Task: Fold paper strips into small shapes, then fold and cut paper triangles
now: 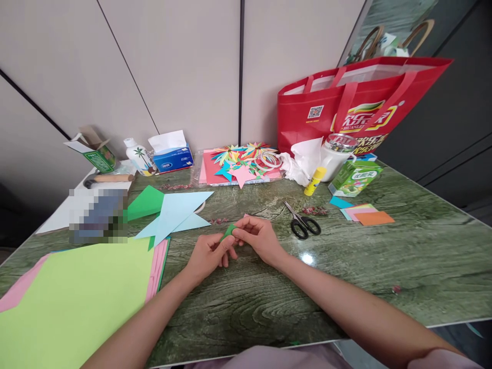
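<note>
A small piece of green paper (229,232) is pinched between my two hands over the middle of the table. My left hand (210,254) grips its lower left side, thumb on top. My right hand (258,237) holds its upper right part with thumb and forefinger; most of the paper is hidden by the fingers. Black-handled scissors (303,223) lie to the right of my right hand, blades pointing away. Left of my hands are large light blue paper pieces (179,210) and a dark green paper piece (146,202).
A yellow-green paper stack (88,292) covers the front left. Small coloured paper rectangles (374,217), a yellow glue stick (315,181), a green carton (355,178) and a red bag (307,115) stand or lie right. Folded paper stars (242,175), a tissue pack (171,160) and a hammer (111,178) are behind.
</note>
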The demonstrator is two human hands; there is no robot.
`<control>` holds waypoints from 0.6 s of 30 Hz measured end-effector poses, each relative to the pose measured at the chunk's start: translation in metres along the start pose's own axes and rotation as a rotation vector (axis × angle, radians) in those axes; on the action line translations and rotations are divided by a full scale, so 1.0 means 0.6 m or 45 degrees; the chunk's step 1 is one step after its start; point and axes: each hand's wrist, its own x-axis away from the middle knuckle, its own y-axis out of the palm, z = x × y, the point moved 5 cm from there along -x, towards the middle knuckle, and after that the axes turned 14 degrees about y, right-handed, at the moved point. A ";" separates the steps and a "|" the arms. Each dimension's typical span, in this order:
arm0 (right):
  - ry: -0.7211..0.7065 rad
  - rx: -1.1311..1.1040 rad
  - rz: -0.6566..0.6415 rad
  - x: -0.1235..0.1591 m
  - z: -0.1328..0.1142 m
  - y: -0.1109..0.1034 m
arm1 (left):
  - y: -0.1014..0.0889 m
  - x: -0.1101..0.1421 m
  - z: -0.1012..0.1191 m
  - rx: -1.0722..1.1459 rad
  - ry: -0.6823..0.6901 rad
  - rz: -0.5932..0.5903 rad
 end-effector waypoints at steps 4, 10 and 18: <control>0.004 0.020 0.005 0.000 0.003 0.001 | 0.001 -0.001 0.002 0.036 -0.030 0.024; -0.021 0.032 0.043 0.002 0.005 0.001 | -0.007 -0.002 0.012 -0.188 0.020 0.079; -0.063 0.075 0.042 0.005 0.001 0.006 | 0.000 0.001 0.018 -0.176 0.043 0.025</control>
